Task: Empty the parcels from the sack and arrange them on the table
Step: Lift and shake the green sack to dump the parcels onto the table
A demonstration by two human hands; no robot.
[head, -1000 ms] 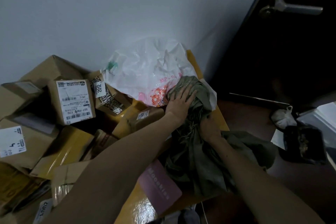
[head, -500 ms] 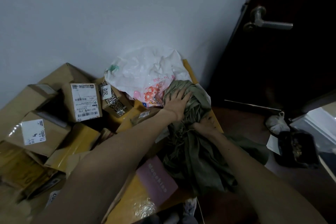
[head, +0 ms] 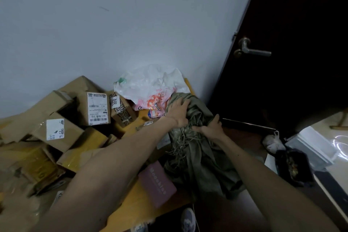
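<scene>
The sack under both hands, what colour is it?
Olive green sack, frayed at the mouth; the head view shows it best.

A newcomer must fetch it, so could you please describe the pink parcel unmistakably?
From the yellow table against the grey wall, find the olive sack at its right end. The pink parcel lies flat left of the sack, near the table's front edge. It is the only flat pink box with pale lettering; its neighbours are brown cardboard boxes.

Both forearms extend toward 12 o'clock. Left hand [head: 178,113] lies palm-down, fingers spread, on the sack [head: 203,165]. Right hand [head: 209,128], at its 4 o'clock, grips the sack.
</scene>
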